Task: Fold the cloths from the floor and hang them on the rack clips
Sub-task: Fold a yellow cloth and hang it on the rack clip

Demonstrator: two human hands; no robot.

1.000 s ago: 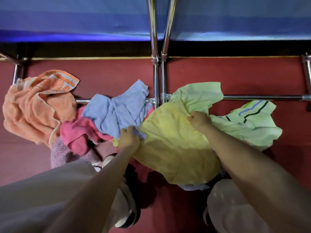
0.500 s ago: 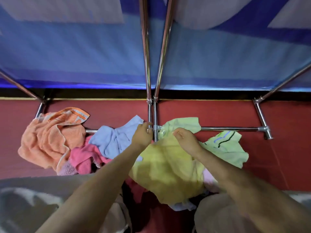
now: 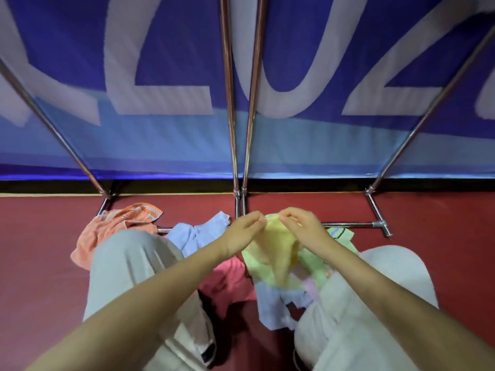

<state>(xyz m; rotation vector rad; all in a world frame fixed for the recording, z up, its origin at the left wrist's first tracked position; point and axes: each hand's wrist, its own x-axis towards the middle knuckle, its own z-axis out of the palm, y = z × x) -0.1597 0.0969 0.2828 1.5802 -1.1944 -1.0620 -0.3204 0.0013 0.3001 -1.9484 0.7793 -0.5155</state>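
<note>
A yellow cloth [image 3: 278, 245] hangs lifted off the floor between my hands. My left hand [image 3: 245, 230] pinches its top edge on the left, and my right hand [image 3: 302, 226] pinches the same edge close beside it. Below lie more cloths on the red floor: an orange towel [image 3: 107, 231] at the left, a light blue one [image 3: 198, 232], a pink one [image 3: 227, 279], a pale green one [image 3: 340, 235] and another blue piece [image 3: 273, 303]. The metal rack's base bars [image 3: 351, 224] and uprights [image 3: 238, 156] stand just behind the pile. No clips are in view.
A blue banner [image 3: 166, 62] with large white letters hangs behind the rack. My legs in light trousers [image 3: 128, 277] frame the pile on both sides. Slanted rack poles [image 3: 53, 132] rise at the far left and right.
Both hands have lifted the yellow cloth off the pile and come together on its top edge. The camera view has risen, showing more of the banner and rack.
</note>
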